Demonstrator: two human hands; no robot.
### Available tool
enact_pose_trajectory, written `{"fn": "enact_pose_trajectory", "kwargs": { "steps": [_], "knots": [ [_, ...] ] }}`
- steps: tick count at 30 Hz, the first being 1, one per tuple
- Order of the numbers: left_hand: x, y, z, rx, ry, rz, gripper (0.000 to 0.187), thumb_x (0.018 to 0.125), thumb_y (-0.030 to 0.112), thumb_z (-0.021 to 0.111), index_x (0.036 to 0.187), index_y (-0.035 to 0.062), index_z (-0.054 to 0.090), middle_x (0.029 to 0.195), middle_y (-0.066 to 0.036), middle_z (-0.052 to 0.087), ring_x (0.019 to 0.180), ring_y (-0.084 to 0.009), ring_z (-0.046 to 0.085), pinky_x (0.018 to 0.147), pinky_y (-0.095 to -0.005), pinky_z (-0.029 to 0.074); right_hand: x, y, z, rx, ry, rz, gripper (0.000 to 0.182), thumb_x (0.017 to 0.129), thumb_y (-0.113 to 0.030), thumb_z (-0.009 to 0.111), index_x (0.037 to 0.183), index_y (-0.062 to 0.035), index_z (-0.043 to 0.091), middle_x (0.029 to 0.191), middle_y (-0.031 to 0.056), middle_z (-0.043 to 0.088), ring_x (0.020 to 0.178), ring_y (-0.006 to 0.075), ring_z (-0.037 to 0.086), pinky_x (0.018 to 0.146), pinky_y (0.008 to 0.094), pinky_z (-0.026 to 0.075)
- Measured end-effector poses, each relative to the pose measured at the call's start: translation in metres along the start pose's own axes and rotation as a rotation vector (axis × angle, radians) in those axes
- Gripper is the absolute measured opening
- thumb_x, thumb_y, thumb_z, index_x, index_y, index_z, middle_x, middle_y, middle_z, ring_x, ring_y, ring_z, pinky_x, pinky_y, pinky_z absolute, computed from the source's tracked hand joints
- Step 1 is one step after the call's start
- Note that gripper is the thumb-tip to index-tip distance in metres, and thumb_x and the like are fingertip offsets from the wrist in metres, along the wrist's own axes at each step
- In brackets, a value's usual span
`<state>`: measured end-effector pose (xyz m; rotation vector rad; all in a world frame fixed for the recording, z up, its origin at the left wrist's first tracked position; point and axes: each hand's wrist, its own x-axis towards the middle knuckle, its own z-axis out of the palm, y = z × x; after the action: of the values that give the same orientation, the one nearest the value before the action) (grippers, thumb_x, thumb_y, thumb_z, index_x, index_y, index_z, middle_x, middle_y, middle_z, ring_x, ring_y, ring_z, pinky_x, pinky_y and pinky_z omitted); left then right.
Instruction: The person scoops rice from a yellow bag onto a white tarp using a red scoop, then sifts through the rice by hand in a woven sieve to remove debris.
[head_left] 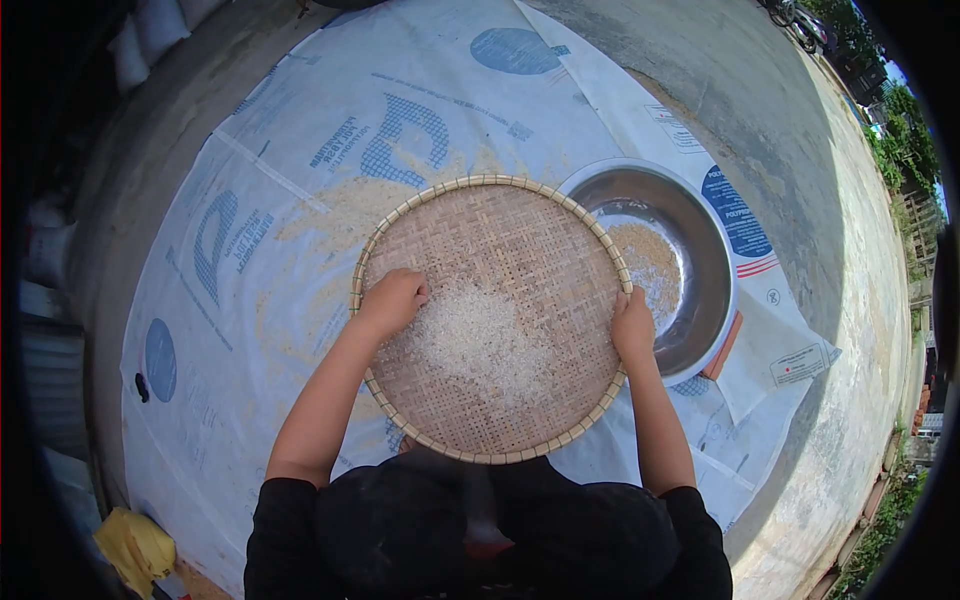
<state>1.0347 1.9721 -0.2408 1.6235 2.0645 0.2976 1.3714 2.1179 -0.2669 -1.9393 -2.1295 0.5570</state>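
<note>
A round woven bamboo winnowing tray [530, 235] lies across the front of my body. White rice grains [485, 340] are spread in a loose heap over its middle and lower part. My right hand [632, 325] grips the bamboo rim on the right side. Over the tray's left part, my left hand [396, 300] is closed, its fingers curled beside the rice; whatever they pinch is too small or hidden to make out. Beyond the right rim stands a metal basin [708, 270] with tan grain [645, 250] on its bottom, partly covered by the tray.
A printed white-and-blue plastic sheet [330, 110] covers the ground, dusted with tan husks [335, 215]. A reddish brick [723, 345] sits against the basin's lower right. Yellow cloth or bag [135, 545] lies at lower left, and white sacks [155, 30] stand at upper left.
</note>
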Motion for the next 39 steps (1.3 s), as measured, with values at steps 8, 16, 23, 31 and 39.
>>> {"fn": "enact_pose_trajectory", "kwargs": {
  "steps": [8,16,23,31,39],
  "knots": [
    [-0.003,0.002,-0.009,-0.256,-0.021,-0.040,0.008,0.077,0.006,0.059,0.076,0.0012,0.053,0.082,-0.014,0.056,0.081,-0.0286,0.054,0.072,-0.0361,0.044,0.002,0.003,0.002,0.013,0.000,-0.007,0.027,0.090,-0.025,0.042,0.102,-0.0003,0.045,0.081,0.0275,0.060,0.077,0.0447,0.058,0.068,0.0521,0.044],
    [-0.018,0.014,-0.008,-0.193,-0.090,0.110,0.009,0.079,0.006,0.061,0.080,0.0017,0.053,0.076,-0.011,0.054,0.072,-0.0225,0.053,0.066,-0.0332,0.043,0.001,0.003,0.002,0.004,-0.022,0.013,0.028,0.090,-0.026,0.042,0.102,-0.0009,0.045,0.081,0.0274,0.060,0.078,0.0447,0.058,0.069,0.0519,0.044],
    [-0.020,0.142,-0.075,-1.437,-0.426,0.297,0.034,0.091,0.013,0.048,0.123,0.0037,0.047,0.095,-0.005,0.061,0.090,-0.0153,0.056,0.076,-0.0289,0.044,0.001,0.000,0.001,0.002,-0.031,0.035,0.028,0.090,-0.026,0.042,0.103,-0.0016,0.045,0.081,0.0273,0.060,0.078,0.0446,0.058,0.069,0.0518,0.044],
    [-0.022,0.054,-0.036,-0.229,0.067,-0.001,0.027,0.084,0.003,0.053,0.111,0.0037,0.056,0.088,-0.013,0.063,0.076,-0.0215,0.061,0.068,-0.0318,0.047,0.003,0.003,0.003,0.001,-0.023,0.026,0.029,0.090,-0.027,0.042,0.104,-0.0016,0.045,0.081,0.0276,0.060,0.078,0.0448,0.058,0.070,0.0523,0.044],
    [-0.043,0.015,-0.013,-0.104,-0.054,0.064,0.013,0.069,0.004,0.067,0.078,0.0017,0.057,0.079,-0.011,0.056,0.080,-0.0254,0.056,0.071,-0.0350,0.045,0.001,0.004,0.002,0.013,-0.019,0.024,0.028,0.090,-0.026,0.043,0.104,-0.0015,0.045,0.081,0.0273,0.060,0.078,0.0446,0.058,0.069,0.0522,0.044]
  ]
}}
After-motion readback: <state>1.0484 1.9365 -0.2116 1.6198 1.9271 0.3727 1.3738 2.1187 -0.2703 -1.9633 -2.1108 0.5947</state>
